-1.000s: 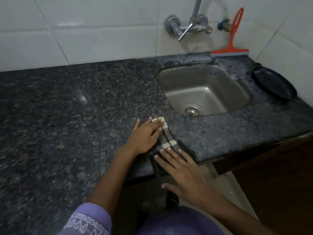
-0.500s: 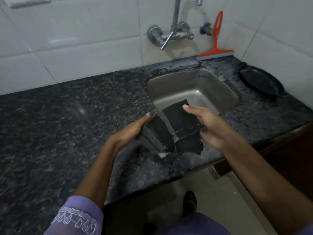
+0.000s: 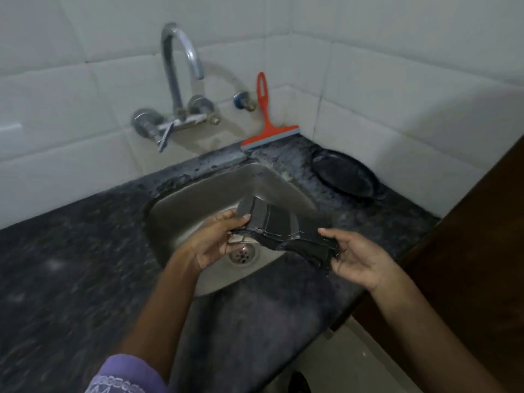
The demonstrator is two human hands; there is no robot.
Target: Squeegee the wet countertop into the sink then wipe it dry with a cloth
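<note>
A dark cloth (image 3: 283, 228) is stretched between both hands above the steel sink (image 3: 181, 219). My left hand (image 3: 215, 241) pinches its left end over the drain. My right hand (image 3: 357, 256) holds its frayed right end near the sink's front right rim. The dark speckled granite countertop (image 3: 71, 265) surrounds the sink. An orange squeegee (image 3: 268, 129) leans upright against the white tiled wall behind the sink, its blade resting on the counter.
A wall-mounted tap (image 3: 181, 80) arches over the back of the sink. A black round pan (image 3: 346, 177) lies on the counter in the right corner. A dark wooden surface (image 3: 482, 251) stands at the right; the counter's front edge runs below my arms.
The cloth lay folded on the counter's front edge under both hands; it has been lifted, unfolded, and carried over the sink. The view has shifted toward the sink and tap.
</note>
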